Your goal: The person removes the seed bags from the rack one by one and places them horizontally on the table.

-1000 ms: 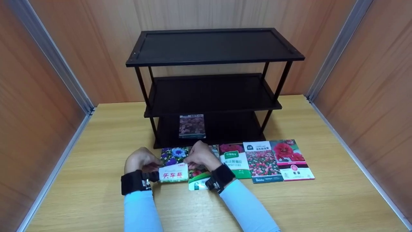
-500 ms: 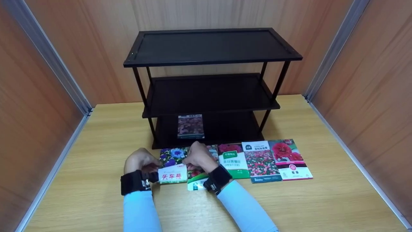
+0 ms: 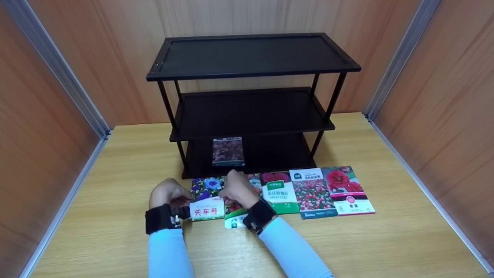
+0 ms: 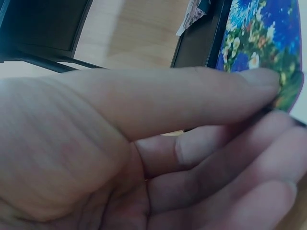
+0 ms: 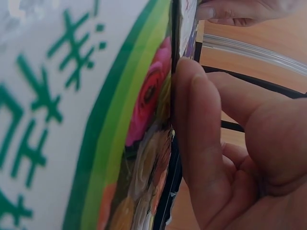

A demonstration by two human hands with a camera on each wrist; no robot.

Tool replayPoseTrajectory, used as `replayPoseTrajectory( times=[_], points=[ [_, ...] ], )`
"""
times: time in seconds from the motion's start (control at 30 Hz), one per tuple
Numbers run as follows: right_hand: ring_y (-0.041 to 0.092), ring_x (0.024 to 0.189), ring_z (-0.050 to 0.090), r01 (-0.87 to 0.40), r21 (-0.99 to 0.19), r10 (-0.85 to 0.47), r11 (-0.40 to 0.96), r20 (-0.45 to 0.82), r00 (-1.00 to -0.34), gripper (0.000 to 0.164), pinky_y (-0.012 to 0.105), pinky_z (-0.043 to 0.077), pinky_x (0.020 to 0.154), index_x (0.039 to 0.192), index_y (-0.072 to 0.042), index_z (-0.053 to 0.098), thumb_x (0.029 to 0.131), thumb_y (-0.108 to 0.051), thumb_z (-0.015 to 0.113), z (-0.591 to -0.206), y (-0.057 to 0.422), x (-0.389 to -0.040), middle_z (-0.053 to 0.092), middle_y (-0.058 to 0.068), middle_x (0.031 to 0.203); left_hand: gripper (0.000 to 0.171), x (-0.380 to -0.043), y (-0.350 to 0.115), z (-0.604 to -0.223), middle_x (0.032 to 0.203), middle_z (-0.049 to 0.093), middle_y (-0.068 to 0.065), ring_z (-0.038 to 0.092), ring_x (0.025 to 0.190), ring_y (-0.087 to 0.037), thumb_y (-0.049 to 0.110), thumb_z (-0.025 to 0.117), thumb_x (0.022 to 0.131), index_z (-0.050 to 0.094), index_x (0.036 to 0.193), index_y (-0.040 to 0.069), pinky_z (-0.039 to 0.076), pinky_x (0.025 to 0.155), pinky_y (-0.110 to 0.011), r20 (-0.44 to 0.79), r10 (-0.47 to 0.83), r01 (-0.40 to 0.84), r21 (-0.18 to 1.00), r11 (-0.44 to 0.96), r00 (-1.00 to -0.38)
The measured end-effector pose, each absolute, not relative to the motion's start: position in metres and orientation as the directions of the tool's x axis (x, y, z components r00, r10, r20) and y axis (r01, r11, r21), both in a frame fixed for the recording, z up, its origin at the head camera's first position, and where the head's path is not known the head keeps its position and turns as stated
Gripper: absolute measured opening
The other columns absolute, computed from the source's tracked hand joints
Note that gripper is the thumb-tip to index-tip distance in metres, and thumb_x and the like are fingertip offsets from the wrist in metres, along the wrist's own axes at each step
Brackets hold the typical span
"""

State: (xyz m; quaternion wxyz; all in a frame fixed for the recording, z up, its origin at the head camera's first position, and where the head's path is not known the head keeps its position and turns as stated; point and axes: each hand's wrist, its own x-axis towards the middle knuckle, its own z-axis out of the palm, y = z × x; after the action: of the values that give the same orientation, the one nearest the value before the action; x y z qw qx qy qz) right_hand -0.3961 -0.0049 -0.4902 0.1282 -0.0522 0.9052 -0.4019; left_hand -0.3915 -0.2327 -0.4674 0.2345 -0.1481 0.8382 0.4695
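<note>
A seed packet with blue flowers and a white label with red lettering lies at the left end of a row. My left hand pinches its left edge; in the left wrist view the thumb lies over the blue print with the fingers beneath. At the opposite edge, my right hand pinches the packet between thumb and fingers, its fingertips right at the edge in the right wrist view. That hand partly covers the neighbouring packet, which has a green band and pink and red blooms.
Three more seed packets lie to the right: a green-and-white one, a pink-flowered one and a red-flowered one. Behind stands a black three-tier shelf, with a darker packet on its lowest tier. Wooden walls enclose the table.
The blue-flower packet's label has tilted back a little, flatter to the row, and shows less glare. Both hands keep their places on it. The head view has shifted slightly.
</note>
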Motion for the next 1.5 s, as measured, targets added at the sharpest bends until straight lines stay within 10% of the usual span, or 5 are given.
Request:
replayPoseTrajectory(
  times=[0.93, 1.23, 1.4, 1.5],
  points=[
    [0.017, 0.048, 0.066, -0.091, -0.685, -0.244, 0.723, -0.13, -0.961, 0.049, 0.028, 0.052, 0.045, 0.049, -0.017, 0.045, 0.085, -0.002, 0.075, -0.49, -0.007, -0.391, 0.067, 0.01, 0.057, 0.019, -0.391, -0.235, -0.467, 0.072, 0.07, -0.011, 0.068, 0.06, -0.016, 0.008, 0.083, 0.085, 0.074, 0.093, -0.007, 0.058, 0.059, -0.026, -0.532, -0.029, -0.454, 0.692, 0.561, -0.846],
    [0.013, 0.038, 0.039, -0.19, -0.652, -0.308, 0.734, -0.072, -0.949, 0.051, 0.03, 0.046, 0.062, 0.049, -0.02, 0.04, 0.093, -0.019, 0.067, -0.472, 0.01, -0.391, 0.033, -0.008, 0.043, 0.027, -0.38, -0.231, -0.437, 0.088, 0.074, -0.017, 0.071, 0.076, -0.025, 0.019, 0.067, 0.097, 0.074, 0.098, -0.007, 0.061, 0.072, -0.037, -0.418, 0.025, -0.306, 0.704, 0.641, -0.908],
    [0.012, 0.049, 0.047, -0.236, -0.614, -0.329, 0.753, -0.041, -0.943, 0.02, 0.036, 0.053, 0.073, 0.092, -0.011, 0.071, 0.099, -0.029, 0.065, -0.457, 0.023, -0.395, 0.059, -0.004, 0.072, 0.046, -0.375, -0.221, -0.409, 0.112, 0.07, -0.02, 0.066, 0.101, -0.032, 0.037, 0.056, 0.106, 0.066, 0.12, -0.006, 0.056, 0.089, -0.047, -0.276, 0.117, -0.117, 0.703, 0.702, -0.954],
    [0.016, 0.091, 0.066, -0.249, -0.586, -0.35, 0.771, -0.063, -0.935, 0.048, 0.037, 0.055, 0.086, 0.141, -0.015, 0.061, 0.101, -0.04, 0.064, -0.452, 0.03, -0.399, 0.066, 0.005, 0.128, 0.053, -0.376, -0.212, -0.399, 0.132, 0.063, -0.022, 0.06, 0.119, -0.037, 0.04, 0.054, 0.106, 0.06, 0.136, -0.004, 0.05, 0.101, -0.054, -0.175, 0.163, -0.008, 0.704, 0.71, -0.971]
  ],
)
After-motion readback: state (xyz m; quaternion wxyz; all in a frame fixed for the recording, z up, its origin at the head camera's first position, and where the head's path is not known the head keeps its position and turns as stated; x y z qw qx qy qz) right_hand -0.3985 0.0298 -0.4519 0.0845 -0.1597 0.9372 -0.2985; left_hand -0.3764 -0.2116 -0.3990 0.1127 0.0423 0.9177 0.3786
